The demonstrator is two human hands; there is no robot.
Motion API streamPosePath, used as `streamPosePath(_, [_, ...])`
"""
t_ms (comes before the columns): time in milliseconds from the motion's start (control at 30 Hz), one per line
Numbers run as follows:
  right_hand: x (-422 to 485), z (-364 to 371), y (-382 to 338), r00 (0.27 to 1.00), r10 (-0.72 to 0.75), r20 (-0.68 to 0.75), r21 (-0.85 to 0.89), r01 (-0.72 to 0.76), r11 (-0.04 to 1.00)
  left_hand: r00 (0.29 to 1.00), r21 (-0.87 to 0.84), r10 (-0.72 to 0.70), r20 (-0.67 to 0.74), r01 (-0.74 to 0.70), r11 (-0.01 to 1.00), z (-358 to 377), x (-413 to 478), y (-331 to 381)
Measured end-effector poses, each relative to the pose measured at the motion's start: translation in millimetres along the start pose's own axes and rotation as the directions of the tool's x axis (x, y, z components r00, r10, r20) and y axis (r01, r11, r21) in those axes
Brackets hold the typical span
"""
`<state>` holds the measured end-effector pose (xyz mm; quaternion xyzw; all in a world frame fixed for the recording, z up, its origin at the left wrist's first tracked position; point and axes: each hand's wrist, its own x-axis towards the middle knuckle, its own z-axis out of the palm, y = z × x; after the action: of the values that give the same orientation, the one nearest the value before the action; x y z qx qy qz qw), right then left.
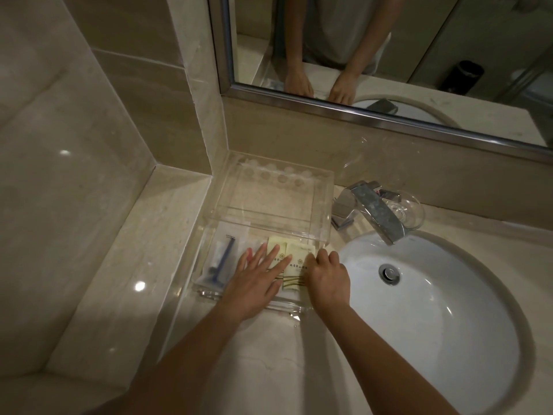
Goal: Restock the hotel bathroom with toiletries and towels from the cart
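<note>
Two cream packets [296, 262] lie side by side, overlapping a little, in the front section of a clear acrylic tray [323, 205]. The tray stands on a pale marble worktop [269, 369], tucked into the corner where beige stone wall tiles [89, 130] meet. Just right of the tray a white oval basin [434, 319] is sunk into the worktop, with a chrome faucet [371, 211] behind it and a clear glass dish [411, 211] beside the faucet. A steel-framed mirror [419, 40] above reflects your arms and torso. The packets' long axis runs away from you toward the back wall, leaning slightly right. Their printed emblem is at the far end and thin gold lines are at the near end. Left of them, in the same section, a blue razor [223, 259] sealed in a clear bag lies nearly parallel to them. Your left hand [254, 283] rests flat on the packets with its fingers straight and spread, gripping nothing. Your right hand [327, 280] sits at the packets' right edge, just beside the tray's right wall. Its fingers are bent downward and the tips are hidden, so you cannot tell whether it pinches a packet or only touches it.
</note>
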<state>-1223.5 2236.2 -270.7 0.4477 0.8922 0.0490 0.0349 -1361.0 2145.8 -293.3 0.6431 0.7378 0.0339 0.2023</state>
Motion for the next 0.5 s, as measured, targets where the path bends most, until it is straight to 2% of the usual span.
streamPosePath(133, [2.2,2.4,0.1,0.999,-0.007,-0.038,0.031,0.009,0.999,1.0,-0.008,0.018,-0.006,-0.018,1.0,0.1,0.7,-0.9])
streamPosePath(300, [-6.8,5.8,1.6,0.979,-0.172,-0.111,0.082,0.182,0.98,0.999,0.019,0.039,-0.012,-0.039,0.999,-0.9,1.3,-0.6])
streamPosePath(400, [-7.8,7.4,-1.4,0.981,-0.158,-0.112,0.042,0.163,0.986,0.999,0.003,0.046,-0.008,-0.046,0.999,-1.4,0.0,-1.0])
streamPosePath(500, [-3.4,11.3,0.4,0.992,-0.085,-0.09,-0.004,0.085,0.996,0.999,0.014,0.036,-0.003,-0.036,0.999,-0.9,0.0,0.4])
